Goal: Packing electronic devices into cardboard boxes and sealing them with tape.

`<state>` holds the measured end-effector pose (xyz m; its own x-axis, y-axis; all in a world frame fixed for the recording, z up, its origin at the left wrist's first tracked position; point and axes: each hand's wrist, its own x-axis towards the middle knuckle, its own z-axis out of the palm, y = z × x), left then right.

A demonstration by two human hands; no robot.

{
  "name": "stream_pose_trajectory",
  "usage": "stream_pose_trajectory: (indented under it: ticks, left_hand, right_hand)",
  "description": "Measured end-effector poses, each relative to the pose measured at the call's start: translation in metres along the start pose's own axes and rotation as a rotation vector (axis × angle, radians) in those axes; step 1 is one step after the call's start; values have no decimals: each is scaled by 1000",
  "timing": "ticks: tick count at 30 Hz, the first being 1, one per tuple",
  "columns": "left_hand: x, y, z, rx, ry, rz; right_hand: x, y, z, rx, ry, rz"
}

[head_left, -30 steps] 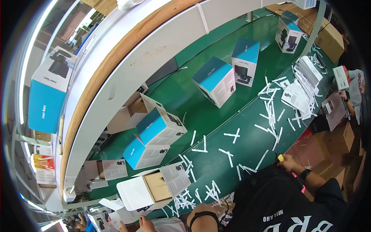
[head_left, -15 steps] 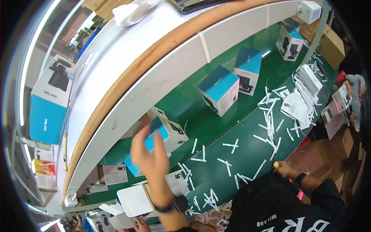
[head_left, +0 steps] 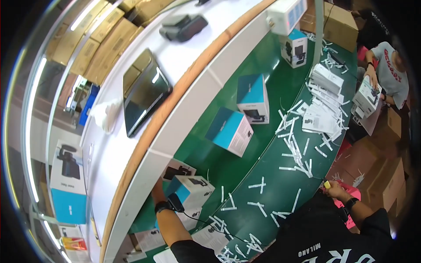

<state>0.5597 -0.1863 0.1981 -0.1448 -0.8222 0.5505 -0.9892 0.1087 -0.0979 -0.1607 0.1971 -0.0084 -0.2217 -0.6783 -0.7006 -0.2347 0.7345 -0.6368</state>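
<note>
My left hand (head_left: 157, 192) reaches in under the raised ledge beside a blue-and-white printed carton (head_left: 196, 189). The ledge and the carton's surroundings hide its fingers. A dark wrist strap with a small black block (head_left: 176, 203) and a thin cord sits at that wrist, and another carton (head_left: 178, 169) stands just behind. Off at the right, beyond the bench edge, my right hand (head_left: 337, 190) is closed on a small yellow tool (head_left: 327, 185) with a dark tip. Printed leaflets (head_left: 211, 239) lie near my left forearm.
Blue-and-white cartons (head_left: 231, 131) stand on the green bench (head_left: 245, 175). White paper strips (head_left: 294, 151) and stacked leaflets (head_left: 326, 81) litter its right part. A black glossy device (head_left: 144, 92) lies on the white ledge. Another person (head_left: 390, 70) handles a carton at the far right.
My left hand has gone from above the cartons to in under the ledge beside one. My view has turned, shifting the scene. The right hand still grips the yellow tool.
</note>
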Motion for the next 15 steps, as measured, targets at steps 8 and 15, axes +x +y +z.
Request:
stream_pose_trajectory:
  ticks: [8, 15]
  left_hand:
    - [9, 90, 9, -211, -261, -32]
    - [-78, 236, -79, -522, -124, 26]
  right_hand:
    - [-3, -31, -1, 30, -48, -15]
    - [94, -113, -55, -694, 563, -461]
